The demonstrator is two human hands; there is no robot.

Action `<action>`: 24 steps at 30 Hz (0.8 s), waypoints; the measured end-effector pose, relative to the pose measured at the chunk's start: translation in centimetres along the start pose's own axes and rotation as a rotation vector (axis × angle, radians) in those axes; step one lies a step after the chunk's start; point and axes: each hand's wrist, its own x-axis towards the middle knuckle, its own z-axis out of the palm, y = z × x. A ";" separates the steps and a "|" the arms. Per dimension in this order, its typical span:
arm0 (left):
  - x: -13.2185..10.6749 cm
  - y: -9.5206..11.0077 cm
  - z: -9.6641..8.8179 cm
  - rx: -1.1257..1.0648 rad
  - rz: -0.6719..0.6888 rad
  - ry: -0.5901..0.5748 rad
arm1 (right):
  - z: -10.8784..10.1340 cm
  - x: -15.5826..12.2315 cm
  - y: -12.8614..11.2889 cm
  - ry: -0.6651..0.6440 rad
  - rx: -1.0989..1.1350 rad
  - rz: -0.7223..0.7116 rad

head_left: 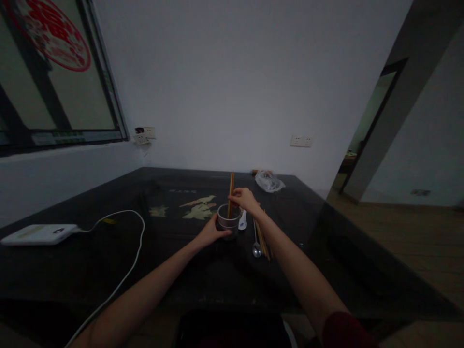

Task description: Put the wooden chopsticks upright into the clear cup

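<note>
My left hand [214, 231] is wrapped round the near left side of a greyish cup [229, 224] on the dark table. Above it, my right hand [244, 197] pinches wooden chopsticks [231, 186] that stand nearly upright, their lower ends inside the cup; I cannot tell how many there are. Just right of the cup lies a white soup spoon [242, 221]. Beside that, partly under my right forearm, are a metal spoon [257, 249] and several more chopsticks [262, 240].
A white power bank [39, 234] with a white cable [142, 232] lies at the left of the dark table [174, 270]. A clear plastic bag [269, 181] sits at the back near the wall. Wall sockets [300, 140] are above the table.
</note>
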 end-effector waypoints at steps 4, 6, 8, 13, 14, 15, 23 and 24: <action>0.0 -0.2 -0.1 0.023 0.007 0.006 | 0.0 -0.1 0.0 -0.037 0.040 0.026; 0.0 -0.4 -0.2 0.052 0.011 0.014 | 0.0 -0.1 -0.1 -0.047 0.017 0.025; 0.0 -0.3 -0.2 0.083 0.011 0.027 | 0.0 0.0 -0.2 -0.054 -0.032 0.012; -0.1 0.0 0.0 0.051 0.010 0.013 | -0.3 0.1 -0.3 -0.088 -0.123 -0.003; -0.1 0.0 0.0 0.031 0.007 0.004 | -0.3 0.1 -0.3 -0.097 -0.130 -0.002; -0.1 -0.1 0.0 0.017 0.005 -0.002 | -0.3 0.1 -0.2 -0.104 -0.133 -0.001; 0.0 -0.1 -0.3 0.089 0.020 0.021 | 0.0 0.1 -0.2 -0.010 -0.236 -0.064; 0.0 -0.1 -0.3 0.088 0.025 0.015 | -0.1 0.1 -0.2 -0.012 -0.258 -0.078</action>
